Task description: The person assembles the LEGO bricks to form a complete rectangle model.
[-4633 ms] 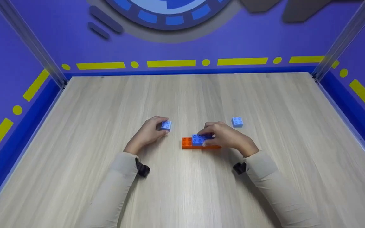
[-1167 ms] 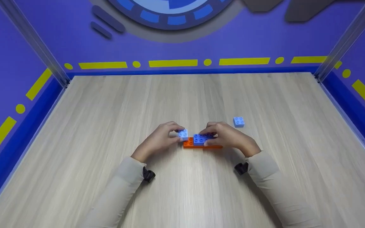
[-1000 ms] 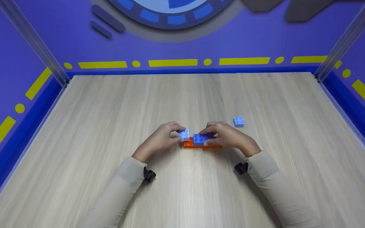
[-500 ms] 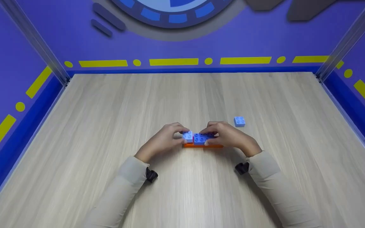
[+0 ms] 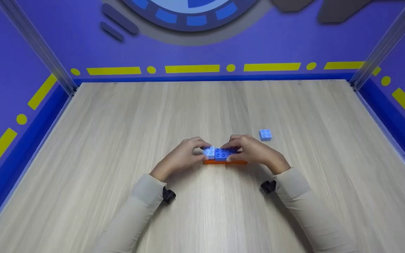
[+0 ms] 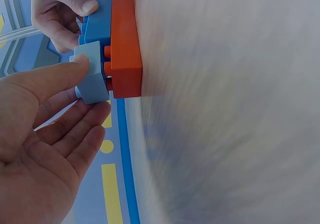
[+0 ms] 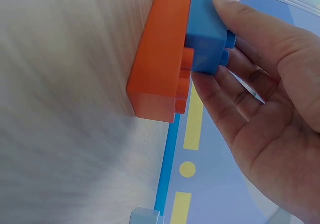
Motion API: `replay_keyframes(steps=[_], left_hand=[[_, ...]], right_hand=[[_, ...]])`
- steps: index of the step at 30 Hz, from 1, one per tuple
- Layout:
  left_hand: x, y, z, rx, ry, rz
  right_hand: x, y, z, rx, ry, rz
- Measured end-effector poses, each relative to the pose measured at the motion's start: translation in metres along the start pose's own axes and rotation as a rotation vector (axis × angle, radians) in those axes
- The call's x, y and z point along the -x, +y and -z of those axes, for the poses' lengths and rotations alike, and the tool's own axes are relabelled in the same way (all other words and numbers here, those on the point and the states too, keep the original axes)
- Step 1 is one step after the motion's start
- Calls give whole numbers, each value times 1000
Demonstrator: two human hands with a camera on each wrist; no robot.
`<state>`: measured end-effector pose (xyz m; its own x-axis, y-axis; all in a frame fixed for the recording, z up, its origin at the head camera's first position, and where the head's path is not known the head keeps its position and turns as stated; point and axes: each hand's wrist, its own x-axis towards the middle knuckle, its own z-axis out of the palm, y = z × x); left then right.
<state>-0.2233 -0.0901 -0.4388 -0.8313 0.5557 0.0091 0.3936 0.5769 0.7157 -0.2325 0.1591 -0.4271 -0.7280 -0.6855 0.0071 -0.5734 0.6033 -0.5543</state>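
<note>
Left wrist view shows us the left hand (image 6: 40, 164) pinching the pale block (image 6: 92, 81) over the orange brick (image 6: 125, 53), the right hand (image 7: 285, 114) gripping the blue block (image 7: 205, 33); pressing off-line could seat the pale block crooked

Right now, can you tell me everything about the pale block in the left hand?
The pale block is light blue, square from above and looks like plastic, with round studs facing up. The left hand pinches it over the left end of the orange base, beside the blue block. It looks slightly tilted and not fully pressed down: the base's studs show below it. I can't tell if those two blocks touch.
</note>
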Motion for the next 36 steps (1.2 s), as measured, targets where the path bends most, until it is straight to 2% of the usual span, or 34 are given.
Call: replay_keyframes(steps=[21,36], left_hand=[[0,-1,-3,-3,20,-69],[-1,-1,-3,-3,15,-48]], right_hand=[[0,0,0,-20,-5,-9],[-1,1,0,-22,-13,-17]])
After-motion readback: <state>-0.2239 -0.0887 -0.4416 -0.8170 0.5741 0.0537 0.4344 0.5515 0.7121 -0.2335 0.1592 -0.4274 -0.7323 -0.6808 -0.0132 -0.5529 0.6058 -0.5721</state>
